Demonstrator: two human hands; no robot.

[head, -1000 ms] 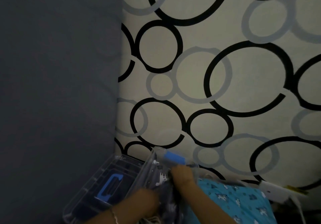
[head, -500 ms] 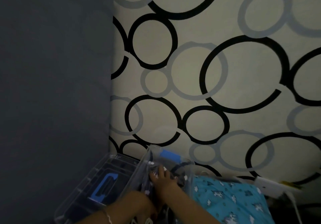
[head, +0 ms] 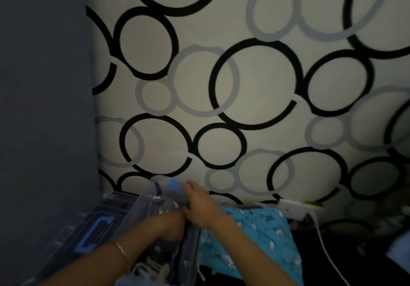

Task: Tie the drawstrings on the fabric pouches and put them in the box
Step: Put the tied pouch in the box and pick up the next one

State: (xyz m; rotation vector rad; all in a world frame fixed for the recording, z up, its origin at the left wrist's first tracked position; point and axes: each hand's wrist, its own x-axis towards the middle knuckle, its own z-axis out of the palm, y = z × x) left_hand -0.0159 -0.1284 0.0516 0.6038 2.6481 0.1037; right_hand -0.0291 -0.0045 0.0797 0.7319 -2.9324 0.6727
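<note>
Our right hand (head: 200,208) spreads relaxed fingers over the box (head: 142,205). Our left hand (head: 169,224) sits inside among the pouches (head: 156,249), and we cannot tell its grip.

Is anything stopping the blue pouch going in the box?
Nothing blocks it. The lid lies left of the open box; the turquoise pouch lies beside its right wall. The left hand and right hand are over it.

The left hand (head: 167,224) was down inside the clear box (head: 142,205) among dark printed pouches (head: 157,250), its fingers hidden; the right hand (head: 199,205) reached over the box's far end, fingers straight, beside the blue latch (head: 174,184); the lid (head: 106,214) lay left of the box; teal printed fabric (head: 261,228) lay just right.
</note>
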